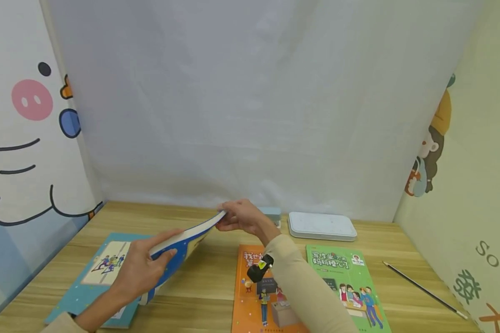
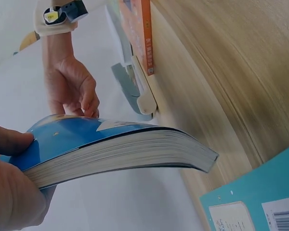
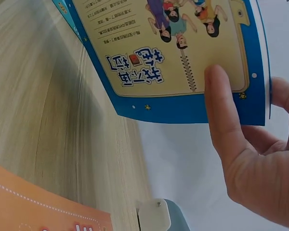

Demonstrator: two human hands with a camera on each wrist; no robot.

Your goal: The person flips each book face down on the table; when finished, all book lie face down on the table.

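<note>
A thick blue book [image 1: 176, 260] is held tilted above the table between both hands. My left hand [image 1: 140, 266] grips its near left edge, with the thumb on the blue cover and the other fingers behind. At the far corner my right hand [image 1: 242, 217] pinches the book, thumb on the cream panel of the cover [image 3: 183, 53] in the right wrist view. The page block [image 2: 125, 154] bends slightly in the left wrist view. Below and left of the book lies a teal book [image 1: 104, 263], partly behind my left hand. My right forearm passes over an orange book [image 1: 250, 296].
A green book [image 1: 350, 282] lies right of the orange one, partly under the right sleeve. Behind stand a pale pencil case [image 1: 322, 226] and a grey-blue stapler-like object [image 1: 271, 214]. A pencil [image 1: 425, 289] lies at the right. A white curtain [image 1: 254, 115] closes off the back.
</note>
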